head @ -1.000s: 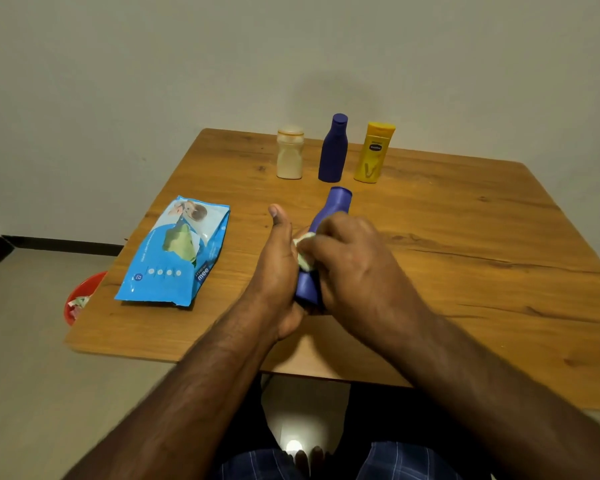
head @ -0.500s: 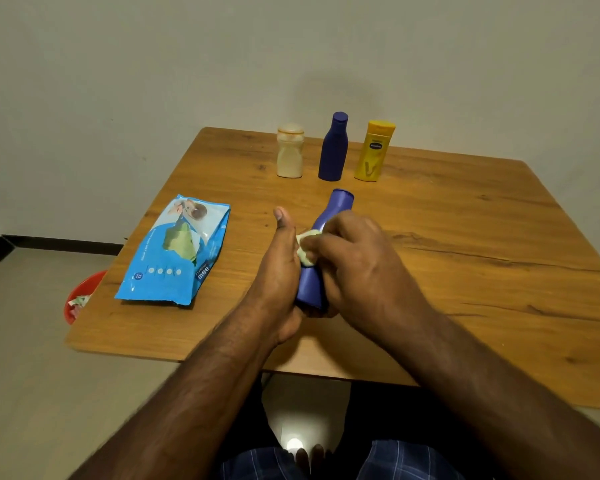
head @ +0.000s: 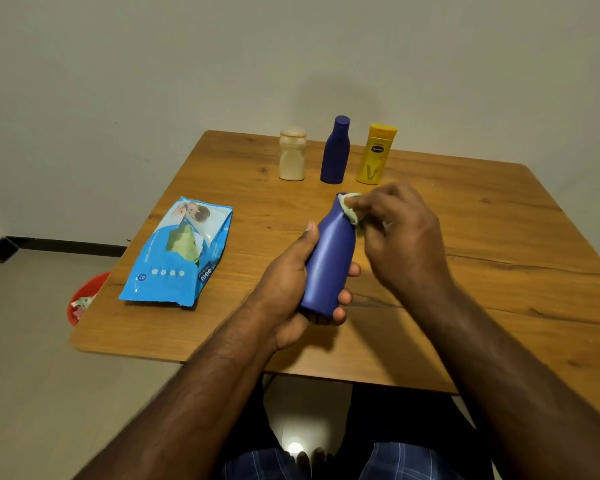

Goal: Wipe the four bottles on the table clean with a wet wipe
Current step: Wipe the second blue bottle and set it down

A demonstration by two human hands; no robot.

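We start with the square wooden bench (head: 465,271), which carries everything. On its left part lies the flat blue plastic pack of wet wipes (head: 177,254), its opening facing up with a greenish wipe showing. Along the far edge three bottles stand upright in a row, apart from one another: a squat cream plastic bottle (head: 292,157), a slim dark blue plastic bottle (head: 335,154), and a yellow plastic lotion bottle (head: 376,155).

The bottle in work is the second, larger dark blue plastic bottle (head: 329,265). Our left hand (head: 288,285) grasps its lower body, thumb along one side and fingertips wrapped round the other, tilting it so the cap points away from us above the bench.

What has changed: half a second ago our right hand (head: 402,237) covered the middle of the bottle with the wipe; now it has slid up to the neck and cap. It pinches the small crumpled pale green wet wipe (head: 350,209) against the shoulder and top of the bottle, and most of the body below is uncovered.

We judge this means the body pass on this bottle is about finished and the cap is the last part. Whether the three standing bottles are already wiped, we cannot tell.
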